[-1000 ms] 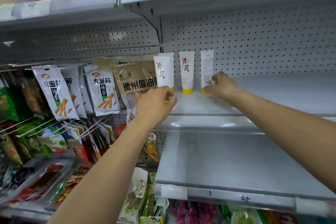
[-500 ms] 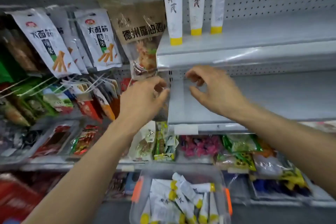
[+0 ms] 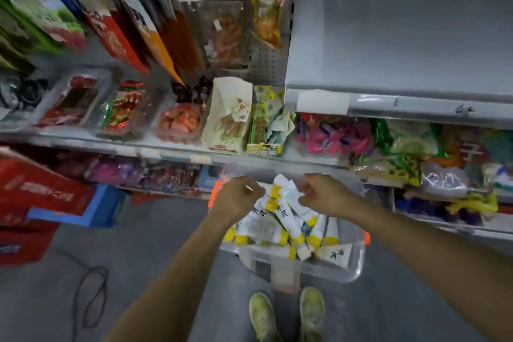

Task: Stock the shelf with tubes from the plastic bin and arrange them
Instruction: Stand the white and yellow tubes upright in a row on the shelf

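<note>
A clear plastic bin (image 3: pixel 352 264) with orange latches sits low in front of me, filled with several white tubes (image 3: pixel 266 226) with yellow caps lying in a heap. My left hand (image 3: pixel 236 200) hovers over the bin's left side, fingers loosely curled just above the tubes. My right hand (image 3: pixel 324 197) hangs over the far right part, its curled fingertips beside the crimped end of one tube (image 3: pixel 287 186). Neither hand plainly holds anything. The grey shelf (image 3: pixel 388 50) at upper right is bare in the part I see.
Snack packets (image 3: pixel 125 22) hang on pegs at upper left. Bagged goods (image 3: pixel 333 133) fill the shelf just behind the bin. A red carton (image 3: pixel 36 189) and a black cable (image 3: pixel 91 297) lie on the floor at left. My shoes (image 3: pixel 286 314) stand below the bin.
Both hands have dropped from the shelf edge down to the bin. My view tilted downward, so the three tubes standing on the upper shelf have left the frame.
</note>
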Demonstrator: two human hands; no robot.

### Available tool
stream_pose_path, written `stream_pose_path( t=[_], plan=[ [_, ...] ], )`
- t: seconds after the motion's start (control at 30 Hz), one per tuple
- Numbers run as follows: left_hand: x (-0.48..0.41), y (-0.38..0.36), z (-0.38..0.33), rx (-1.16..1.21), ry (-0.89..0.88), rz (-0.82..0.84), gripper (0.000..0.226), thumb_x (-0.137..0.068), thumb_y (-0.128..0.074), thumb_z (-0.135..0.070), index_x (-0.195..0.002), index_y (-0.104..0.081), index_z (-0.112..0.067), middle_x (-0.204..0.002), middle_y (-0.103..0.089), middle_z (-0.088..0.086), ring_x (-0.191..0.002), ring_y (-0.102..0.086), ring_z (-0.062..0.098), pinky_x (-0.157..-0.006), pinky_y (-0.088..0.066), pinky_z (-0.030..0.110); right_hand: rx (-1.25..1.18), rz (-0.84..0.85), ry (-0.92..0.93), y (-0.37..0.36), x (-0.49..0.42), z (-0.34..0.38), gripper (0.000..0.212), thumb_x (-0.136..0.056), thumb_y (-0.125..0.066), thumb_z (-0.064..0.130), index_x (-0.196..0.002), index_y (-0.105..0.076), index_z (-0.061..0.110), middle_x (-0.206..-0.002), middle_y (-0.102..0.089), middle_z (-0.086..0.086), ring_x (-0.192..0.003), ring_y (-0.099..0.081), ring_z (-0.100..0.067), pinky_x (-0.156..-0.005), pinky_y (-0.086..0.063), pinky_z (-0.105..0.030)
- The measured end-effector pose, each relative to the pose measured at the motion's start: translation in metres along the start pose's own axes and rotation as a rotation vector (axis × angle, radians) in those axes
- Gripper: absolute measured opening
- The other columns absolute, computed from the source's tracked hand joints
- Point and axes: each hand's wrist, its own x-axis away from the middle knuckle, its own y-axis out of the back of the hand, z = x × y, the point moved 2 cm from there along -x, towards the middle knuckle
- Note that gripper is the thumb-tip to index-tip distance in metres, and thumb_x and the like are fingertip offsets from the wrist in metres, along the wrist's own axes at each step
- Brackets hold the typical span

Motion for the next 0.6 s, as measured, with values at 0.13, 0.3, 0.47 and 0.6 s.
stream_pose_path(
  t=[0.13,0.3,0.47,0.6],
  plan=[
    [-0.035,-0.051,0.053,0.343,0.334,0.065,0.013,-0.089,-0.066,-0.020,-0.094,-0.057,-0.011,-0.082,-0.061,0.011,-0.059,-0.057,0.023,-0.057,-0.048,0.031,-0.002,0.098,-0.125,-0.059,-0.040,-0.047,0.026,-0.084,-0.064,0.022,-0.103,-0.058,0.005,-0.115,-0.062,-0.012,-0.105,-0.059,-0.030,-0.082,-0.045,-0.032],
    [-0.085,-0.097,0.086,0.500,0.538,0.019,0.057,-0.088,-0.066,-0.023,-0.133,-0.033,-0.015,-0.106,-0.055,0.014,-0.081,-0.059,0.027,-0.064,-0.057,0.039,0.037,0.136,-0.287,-0.107,-0.078,-0.083,0.048,-0.087,-0.062,0.029,-0.126,-0.045,0.007,-0.124,-0.057,-0.013,-0.113,-0.056,-0.032,-0.085,-0.045,-0.033],
    [-0.130,-0.119,0.097,0.396,0.566,-0.203,0.085,-0.084,-0.067,-0.036,-0.147,-0.013,-0.015,-0.141,-0.029,0.011,-0.112,-0.056,0.037,-0.058,-0.060,0.045,0.109,0.072,-0.340,-0.143,-0.105,-0.101,0.053,-0.083,-0.061,0.022,-0.127,-0.036,0.006,-0.121,-0.057,-0.015,-0.113,-0.055,-0.036,-0.096,-0.045,-0.047],
    [-0.148,-0.134,0.102,0.337,0.589,-0.262,0.092,-0.084,-0.066,-0.043,-0.149,-0.008,-0.014,-0.143,-0.024,0.011,-0.118,-0.046,0.041,-0.063,-0.060,0.047,0.287,-0.049,-0.305,-0.159,-0.110,-0.108,0.066,-0.087,-0.062,0.028,-0.138,-0.026,0.008,-0.125,-0.056,-0.014,-0.115,-0.055,-0.033,-0.095,-0.043,-0.044]
  ],
)
